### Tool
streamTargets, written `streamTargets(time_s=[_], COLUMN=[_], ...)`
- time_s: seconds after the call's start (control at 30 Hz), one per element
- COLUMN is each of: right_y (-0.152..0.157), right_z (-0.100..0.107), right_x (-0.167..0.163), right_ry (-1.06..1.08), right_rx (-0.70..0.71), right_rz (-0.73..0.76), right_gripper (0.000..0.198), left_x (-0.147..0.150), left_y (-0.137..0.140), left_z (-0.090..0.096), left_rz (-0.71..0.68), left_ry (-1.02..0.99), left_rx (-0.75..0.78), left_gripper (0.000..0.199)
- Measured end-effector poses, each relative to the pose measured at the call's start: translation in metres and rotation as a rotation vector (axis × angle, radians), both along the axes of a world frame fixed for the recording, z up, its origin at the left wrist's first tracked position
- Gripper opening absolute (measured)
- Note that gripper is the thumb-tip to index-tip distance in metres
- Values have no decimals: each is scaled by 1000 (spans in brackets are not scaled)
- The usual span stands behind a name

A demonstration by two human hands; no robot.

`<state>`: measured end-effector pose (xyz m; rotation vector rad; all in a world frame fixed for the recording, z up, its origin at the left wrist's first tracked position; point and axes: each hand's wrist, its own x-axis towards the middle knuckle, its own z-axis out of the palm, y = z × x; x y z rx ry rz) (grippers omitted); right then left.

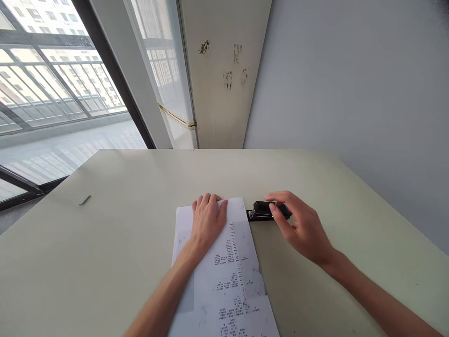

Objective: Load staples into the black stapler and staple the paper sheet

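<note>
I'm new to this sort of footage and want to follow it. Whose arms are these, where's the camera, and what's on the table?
No machine here: these are a person's two bare hands, filmed by a camera worn on their head, looking forward and down. The left hand rests on printed paper. The right hand is at a black stapler by the paper's far right edge; how firmly it grips, I can't tell. A small grey strip lies on the table, off to the left.
</note>
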<state>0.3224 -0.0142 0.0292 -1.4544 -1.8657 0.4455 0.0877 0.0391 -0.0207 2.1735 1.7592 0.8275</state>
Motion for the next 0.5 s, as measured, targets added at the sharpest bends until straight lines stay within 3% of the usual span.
streamTargets(time_s=[0.23,0.37,0.5], right_y=[-21,-26,-32], right_z=[-1,1,-2], right_x=[-9,-17,-17], right_ry=[149,220,220], right_rx=[-180,-336,-358], right_rz=[36,162,185], right_gripper=[25,28,37], left_x=[0,5,12], left_y=[-4,-8,-11], left_z=[28,40,52], left_rz=[-36,-62,-84], left_ry=[-165,-293,-315], left_rx=[64,129,167], left_gripper=[25,23,22])
